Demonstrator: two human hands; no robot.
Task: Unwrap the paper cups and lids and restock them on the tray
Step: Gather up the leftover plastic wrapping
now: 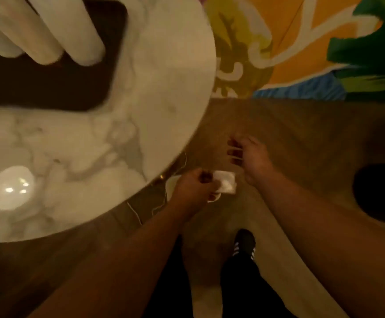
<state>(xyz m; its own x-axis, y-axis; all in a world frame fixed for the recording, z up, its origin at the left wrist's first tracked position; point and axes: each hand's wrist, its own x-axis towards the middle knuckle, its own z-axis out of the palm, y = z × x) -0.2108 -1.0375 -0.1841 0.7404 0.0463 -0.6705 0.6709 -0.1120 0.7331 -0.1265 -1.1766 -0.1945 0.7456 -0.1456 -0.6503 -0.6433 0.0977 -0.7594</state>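
Crumpled clear wrapper (224,185) is hanging below the tabltop's near-right edge, over the floor, pinched in the left hand (192,190); the picture is blurred, so its contents cannot be told. Left fingers (206,179) are curling round the wrapper's left side. Something white and rounded (214,198) is peeking out under that hand; too small to identify.

Right hand (249,154) is hovering just beyond the wrapper, apart from it, fingers (234,153) spread and relaxed, gripping nothing.

Round marble tabletop (141,111) is filling the upper left. A dark tray (49,88) is sitting toward its far-left edge, with three long white wrapped stacks (49,26) lying across the tray, leaning toward the camera. A bright light reflection (12,187) is showing near the tabletop's near-left edge.

Wooden floor (301,138) is lying beneath the hands; a black shoe with white stripes (244,243) is standing on it. A colourful patterned rug (301,42) is covering the far right.
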